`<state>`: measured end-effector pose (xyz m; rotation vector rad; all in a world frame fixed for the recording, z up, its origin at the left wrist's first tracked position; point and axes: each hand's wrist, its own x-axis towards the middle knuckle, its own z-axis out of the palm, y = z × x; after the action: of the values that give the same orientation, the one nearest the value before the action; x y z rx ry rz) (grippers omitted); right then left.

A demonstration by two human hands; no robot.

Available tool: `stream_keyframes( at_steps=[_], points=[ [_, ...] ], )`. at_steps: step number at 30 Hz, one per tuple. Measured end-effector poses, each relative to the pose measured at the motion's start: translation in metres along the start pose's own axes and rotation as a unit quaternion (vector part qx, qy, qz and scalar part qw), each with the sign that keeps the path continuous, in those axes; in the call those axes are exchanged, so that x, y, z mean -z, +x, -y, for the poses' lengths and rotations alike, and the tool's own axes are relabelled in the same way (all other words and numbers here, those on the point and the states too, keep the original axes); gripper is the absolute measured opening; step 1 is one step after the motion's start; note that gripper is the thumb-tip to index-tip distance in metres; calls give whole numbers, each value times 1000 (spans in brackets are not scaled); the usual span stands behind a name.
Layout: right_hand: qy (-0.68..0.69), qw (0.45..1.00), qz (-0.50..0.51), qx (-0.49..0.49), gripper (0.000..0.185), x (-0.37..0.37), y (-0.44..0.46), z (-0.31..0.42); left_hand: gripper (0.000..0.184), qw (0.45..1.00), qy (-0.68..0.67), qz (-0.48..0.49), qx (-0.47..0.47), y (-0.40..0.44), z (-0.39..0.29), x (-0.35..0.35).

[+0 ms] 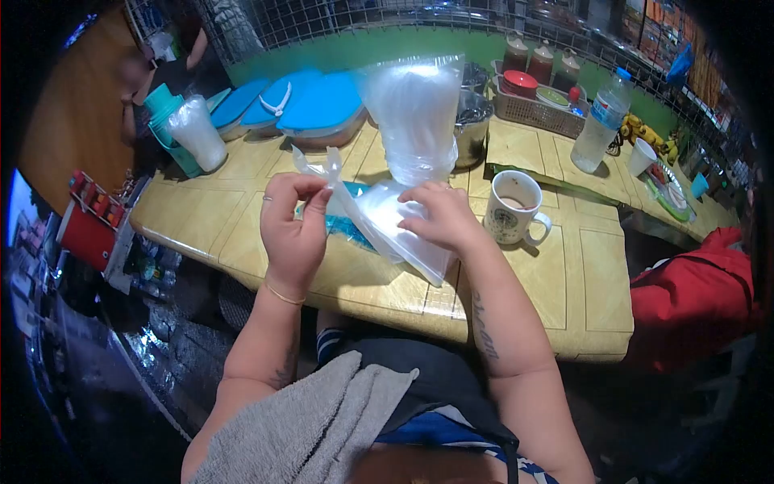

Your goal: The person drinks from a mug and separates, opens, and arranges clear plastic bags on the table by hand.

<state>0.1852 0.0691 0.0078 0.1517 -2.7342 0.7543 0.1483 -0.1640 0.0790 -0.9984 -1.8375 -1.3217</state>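
Observation:
My left hand (292, 230) is closed in a pinch on the twisted upper end of a white plastic bag (375, 214). The bag slants down to the right across the table. My right hand (443, 216) lies over the bag's right side, thumb and forefinger apart, pressing on the plastic. Beneath the bag shows a teal plastic wrapper (348, 232), partly covered. Just behind my right hand stands a tall clear bundle of plastic (418, 121). A white mug (513, 208) with a dark drink is to the right of that hand.
Blue-lidded containers (322, 101) stand at the back left, near a teal jug (165, 109). Farther right are a metal pot (473, 133), a basket of sauce jars (540, 113), a water bottle (605, 121) and bananas (645, 137). A person (181, 56) is at the far left.

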Motion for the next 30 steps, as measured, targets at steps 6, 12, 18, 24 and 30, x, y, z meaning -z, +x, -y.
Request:
stream_keyframes(
  at_steps=[6,12,18,24,30],
  points=[
    [475,877,1,80,90,4,1,14,20,992,-1,96,-77,-7,-18,-9],
    [685,725,25,69,62,5,-4,35,23,979,19,158,-130,-12,-16,-29],
    [709,704,-14,49,13,9,-4,13,42,988,-91,79,101,-3,-1,-34],
    [665,747,0,6,44,4,-1,20,32,880,-284,138,355,6,44,-69],
    [648,754,-90,-65,75,2,3,20,30,875,-339,173,300,7,24,-90]
  ],
)
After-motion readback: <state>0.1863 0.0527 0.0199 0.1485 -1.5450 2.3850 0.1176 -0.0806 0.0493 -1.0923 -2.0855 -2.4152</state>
